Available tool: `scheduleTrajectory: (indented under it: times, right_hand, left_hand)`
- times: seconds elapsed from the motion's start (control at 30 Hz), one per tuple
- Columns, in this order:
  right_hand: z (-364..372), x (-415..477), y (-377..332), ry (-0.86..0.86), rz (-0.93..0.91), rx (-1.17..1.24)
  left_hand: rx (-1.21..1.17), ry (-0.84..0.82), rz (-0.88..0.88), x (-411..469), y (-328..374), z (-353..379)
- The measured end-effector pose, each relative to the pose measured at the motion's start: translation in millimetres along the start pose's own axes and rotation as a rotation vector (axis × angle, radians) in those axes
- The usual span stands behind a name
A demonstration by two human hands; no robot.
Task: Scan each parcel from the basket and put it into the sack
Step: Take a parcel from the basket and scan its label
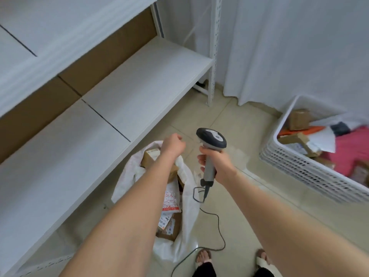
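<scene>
White metal shelving (pixel 139 76) on left, brown cardboard (pixel 111 48) behind its shelves, beige tiled floor (pixel 229 116), white curtain (pixel 289 47) hanging to floor at back, soft even light

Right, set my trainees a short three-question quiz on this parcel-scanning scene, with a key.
1. True or false: the basket is empty.
2. Which hand grips the scanner?
3. The sack lies: A) on the shelf, B) on the floor, C) in the basket.

Key:
1. False: parcels lie in it.
2. The right hand.
3. B.
</scene>
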State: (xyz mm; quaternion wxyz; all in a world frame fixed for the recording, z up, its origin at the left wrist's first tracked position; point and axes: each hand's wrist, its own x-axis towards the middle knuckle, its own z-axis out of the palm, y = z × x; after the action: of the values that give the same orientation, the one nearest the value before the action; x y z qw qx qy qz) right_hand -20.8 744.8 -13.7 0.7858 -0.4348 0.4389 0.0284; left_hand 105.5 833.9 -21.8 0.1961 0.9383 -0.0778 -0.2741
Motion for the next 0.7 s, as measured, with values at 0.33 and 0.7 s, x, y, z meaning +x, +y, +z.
scheduleTrajectory:
  times: [0.33,0.7]
  right_hand:
    - [-197,-88,-87,0.201,-0.131,0.27]
    - [-473,-157,-141,0.353,-0.217,0.474]
  left_hand:
    - [0.041,-0.084,0.273,-91,221,82]
    - [0.098,-0.187,0.439,-215,442,258]
